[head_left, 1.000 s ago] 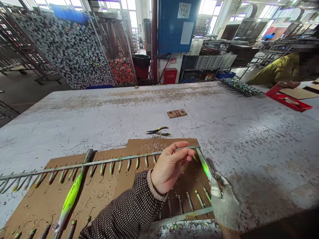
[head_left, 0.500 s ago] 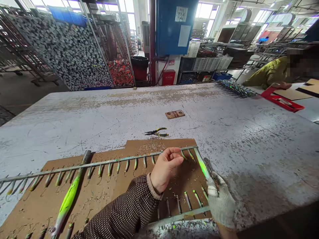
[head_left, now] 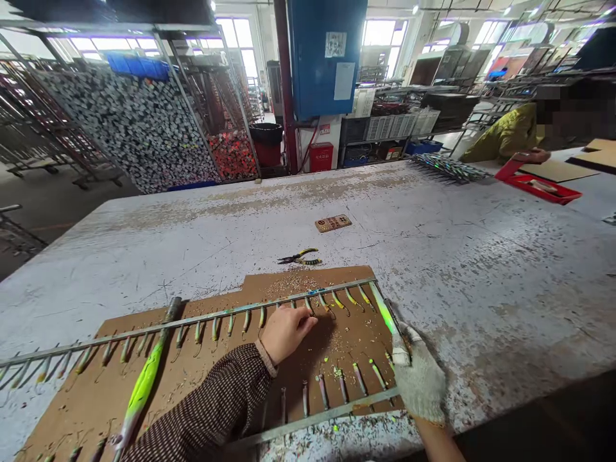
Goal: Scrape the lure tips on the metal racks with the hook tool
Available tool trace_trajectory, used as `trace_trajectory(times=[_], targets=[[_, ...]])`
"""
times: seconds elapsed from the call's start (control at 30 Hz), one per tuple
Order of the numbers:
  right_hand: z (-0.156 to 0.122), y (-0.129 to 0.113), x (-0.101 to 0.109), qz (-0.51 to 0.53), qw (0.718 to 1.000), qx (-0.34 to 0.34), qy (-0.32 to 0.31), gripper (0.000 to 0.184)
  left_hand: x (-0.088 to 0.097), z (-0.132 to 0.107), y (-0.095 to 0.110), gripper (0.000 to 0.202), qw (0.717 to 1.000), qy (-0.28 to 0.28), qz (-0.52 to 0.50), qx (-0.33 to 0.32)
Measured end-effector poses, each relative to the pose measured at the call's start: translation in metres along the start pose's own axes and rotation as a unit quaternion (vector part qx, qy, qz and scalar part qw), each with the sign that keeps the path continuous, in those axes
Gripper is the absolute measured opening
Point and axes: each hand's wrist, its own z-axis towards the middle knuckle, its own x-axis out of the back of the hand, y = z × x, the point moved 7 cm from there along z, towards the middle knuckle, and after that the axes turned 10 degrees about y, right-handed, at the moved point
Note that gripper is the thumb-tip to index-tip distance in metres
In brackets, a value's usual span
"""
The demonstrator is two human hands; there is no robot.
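On the cardboard sheet, which covers the near part of the table, a metal rack of long bars is laid. Two lengthwise bars are seen, one at the sheet's far edge and one at its near edge, joined by a cross bar at the right end and another at the left. From both long bars short pegs are hung, smeared with green and yellow paint; their full number cannot be counted, since a sleeve covers some. The left hand is bare, and its fingertips are pinched on a peg at the middle of the far bar. The right hand, in a white glove, is closed round the right cross bar near the sheet's right corner; a dark tool is held along that bar in the same grip. One bright green lure is laid over the sheet's left half. One pair of pliers with yellow handles is lying just beyond the sheet's far edge, and one small brown card farther beyond. Far right of the sheet, one red tray is reached by another person's hand.
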Motion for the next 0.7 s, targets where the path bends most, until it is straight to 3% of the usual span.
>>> trace_trajectory(times=[0.23, 0.47, 0.57, 0.7], targets=[[-0.001, -0.003, -0.002, 0.028, 1.000, -0.002, 0.004, 0.058, 0.004, 0.006, -0.011, 0.012, 0.990, 0.002, 0.128, -0.053], [0.004, 0.000, 0.001, 0.060, 0.998, -0.017, -0.020, 0.064, 0.007, 0.000, -0.038, 0.016, 0.991, 0.044, 0.124, -0.036], [0.010, 0.002, 0.007, 0.114, 0.992, -0.036, -0.051, 0.063, 0.004, 0.010, -0.035, 0.022, 0.989, 0.057, 0.124, -0.060], [0.015, 0.004, 0.013, 0.138, 0.979, -0.035, -0.143, 0.057, -0.018, 0.034, -0.014, 0.032, 0.982, 0.046, 0.130, -0.127]])
